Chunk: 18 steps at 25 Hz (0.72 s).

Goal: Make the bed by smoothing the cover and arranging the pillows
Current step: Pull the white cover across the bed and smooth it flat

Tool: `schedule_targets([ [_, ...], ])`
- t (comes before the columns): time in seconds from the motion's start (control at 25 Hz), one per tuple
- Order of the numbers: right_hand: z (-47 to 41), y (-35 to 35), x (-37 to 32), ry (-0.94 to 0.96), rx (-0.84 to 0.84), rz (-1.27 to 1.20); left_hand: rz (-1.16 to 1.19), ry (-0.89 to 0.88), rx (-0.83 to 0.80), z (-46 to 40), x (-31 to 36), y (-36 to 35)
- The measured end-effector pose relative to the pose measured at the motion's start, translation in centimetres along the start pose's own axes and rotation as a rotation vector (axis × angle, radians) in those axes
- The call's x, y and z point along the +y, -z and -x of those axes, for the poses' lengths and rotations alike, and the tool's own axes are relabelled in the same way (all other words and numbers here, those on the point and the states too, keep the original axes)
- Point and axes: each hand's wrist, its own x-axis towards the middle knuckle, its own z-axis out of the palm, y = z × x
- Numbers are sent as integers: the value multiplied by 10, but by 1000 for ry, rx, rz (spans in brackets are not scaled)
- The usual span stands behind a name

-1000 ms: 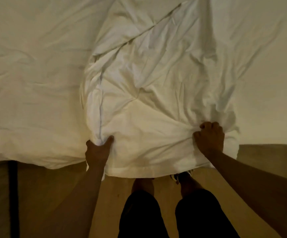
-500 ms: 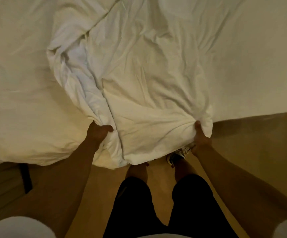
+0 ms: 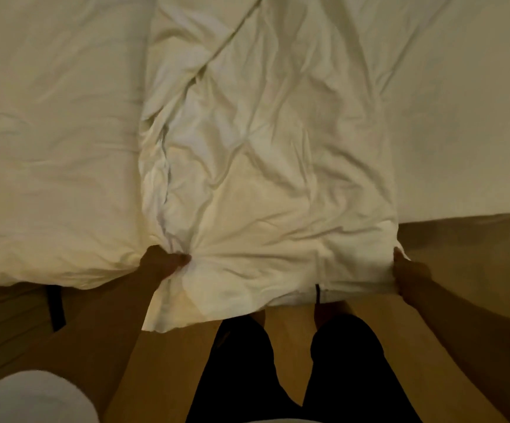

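A white, wrinkled cover (image 3: pixel 263 166) lies folded in a long band down the middle of the bed, its near end hanging over the bed's front edge. My left hand (image 3: pixel 163 264) is clenched on a bunch of the cover at its near left side. At the cover's near right corner, my right hand (image 3: pixel 409 273) pinches the edge. The bare white sheet (image 3: pixel 467 117) shows to the right, and more cream bedding (image 3: pixel 49 178) lies to the left. No pillows are in view.
My legs in dark trousers (image 3: pixel 293 370) stand on the wooden floor (image 3: pixel 467 254) right against the bed's edge. A dark strap (image 3: pixel 57 306) hangs below the bedding at the left.
The cover's near end is now spread wider between my hands. My right hand has moved out to the right corner, and the folded ridge at the left lies straighter.
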Motion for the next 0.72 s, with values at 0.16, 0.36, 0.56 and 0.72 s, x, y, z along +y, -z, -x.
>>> schedule_targets([
  [0.16,-42,-49,2,58,126,349,-218,59,236,-13,-41,9],
  [0.36,37,-74,-42,678,349,442,-162,179,517,-16,-19,-5],
  [0.56,125,-169,-105,1252,34,727,-434,-643,612,-5,73,-27],
  [0.72,137,-234,-146,1331,-51,1095,-650,-869,431,-20,154,-40],
])
